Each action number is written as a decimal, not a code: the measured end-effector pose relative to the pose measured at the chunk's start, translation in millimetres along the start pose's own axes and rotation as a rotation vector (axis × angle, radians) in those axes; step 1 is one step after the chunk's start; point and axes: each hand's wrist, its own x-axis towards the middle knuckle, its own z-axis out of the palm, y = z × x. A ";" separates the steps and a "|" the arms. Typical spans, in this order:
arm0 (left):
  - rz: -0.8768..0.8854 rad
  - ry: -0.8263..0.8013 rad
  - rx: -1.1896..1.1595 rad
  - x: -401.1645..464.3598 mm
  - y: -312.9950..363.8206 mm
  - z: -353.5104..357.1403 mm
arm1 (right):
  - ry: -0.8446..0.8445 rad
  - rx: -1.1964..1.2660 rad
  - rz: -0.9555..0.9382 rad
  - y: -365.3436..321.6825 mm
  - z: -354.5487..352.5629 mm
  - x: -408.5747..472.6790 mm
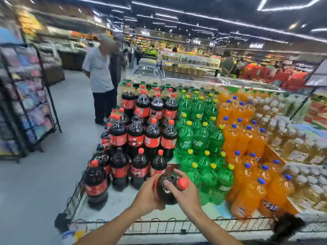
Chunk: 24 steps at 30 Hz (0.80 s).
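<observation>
Head view, and we're right at the drinks display. Both hands are on one cola bottle (165, 197), held up over the front of the display behind the low wire fence (159, 225). The left hand (147, 195) is wrapped round the bottle's body from the left, fingers curled against it. The right hand (185, 195) grips it up at the shoulder, fingers over the top and thumb pressed on the dark plastic. The bottle is tipped over on its side, its red cap (182, 183) pointing right. It hangs just in front of the lowest row of the cola stack (141, 138), close to the green bottles (200, 135). Orange bottles (247, 138) fill the tiers further right. One lone cola bottle (95, 183) stands apart at the left corner. Beyond the stack, a person in a grey shirt (100, 73) stands in the aisle, with a black wire rack (51, 96) off to the left.
</observation>
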 end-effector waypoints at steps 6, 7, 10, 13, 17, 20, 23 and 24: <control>-0.088 0.103 -0.074 5.5 -55.8 -84.0 | -0.093 -0.021 -0.012 -11.5 105.3 33.4; -0.119 0.121 -0.089 8.1 -65.4 -93.7 | -0.103 -0.020 -0.012 -9.4 119.8 38.6; -0.182 0.138 -0.109 11.6 -86.7 -112.0 | -0.135 -0.032 0.012 -2.3 155.2 50.5; -0.319 0.187 -0.209 11.4 -101.2 -120.5 | -0.139 -0.049 0.029 -0.1 178.8 57.3; -0.490 0.212 -0.295 12.3 -130.8 -119.9 | -0.175 -0.064 0.037 8.0 197.1 69.6; -0.609 0.227 -0.419 17.8 -149.3 -114.1 | -0.175 -0.084 0.061 18.5 204.3 79.2; -0.695 0.216 -0.492 25.2 -162.6 -110.6 | -0.212 -0.112 0.093 32.1 210.6 91.4; -0.716 0.214 -0.513 28.9 -170.6 -107.2 | -0.225 -0.115 0.105 37.8 212.5 96.9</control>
